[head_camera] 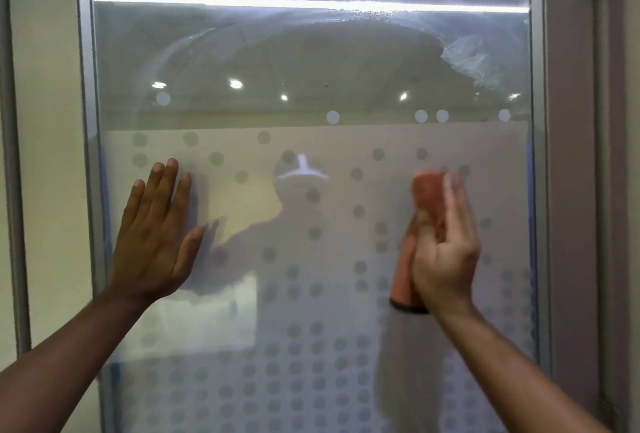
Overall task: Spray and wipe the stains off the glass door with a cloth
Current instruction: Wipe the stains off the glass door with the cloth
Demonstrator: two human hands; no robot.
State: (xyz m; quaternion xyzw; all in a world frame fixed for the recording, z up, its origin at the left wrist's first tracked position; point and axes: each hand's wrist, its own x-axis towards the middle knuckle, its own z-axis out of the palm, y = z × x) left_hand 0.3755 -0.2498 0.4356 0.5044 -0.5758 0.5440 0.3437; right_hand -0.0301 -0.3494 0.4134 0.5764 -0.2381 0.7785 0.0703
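The glass door [311, 62] fills the view, clear above and frosted with a dot pattern below. A smeared wet patch [474, 58] shows at its upper right, with curved wipe streaks across the upper pane. My left hand [156, 235] lies flat and open on the frosted glass near the left frame. My right hand [443, 252] presses an orange cloth [427, 197] with a dark lower edge against the glass on the right; the hand is motion-blurred. No spray bottle is in view.
An aluminium frame [86, 155] runs down the door's left side and another down its right side [538, 155]. A cream wall [45, 121] is on the left, a grey wall panel [575, 155] on the right. Ceiling lights and my reflection show in the glass.
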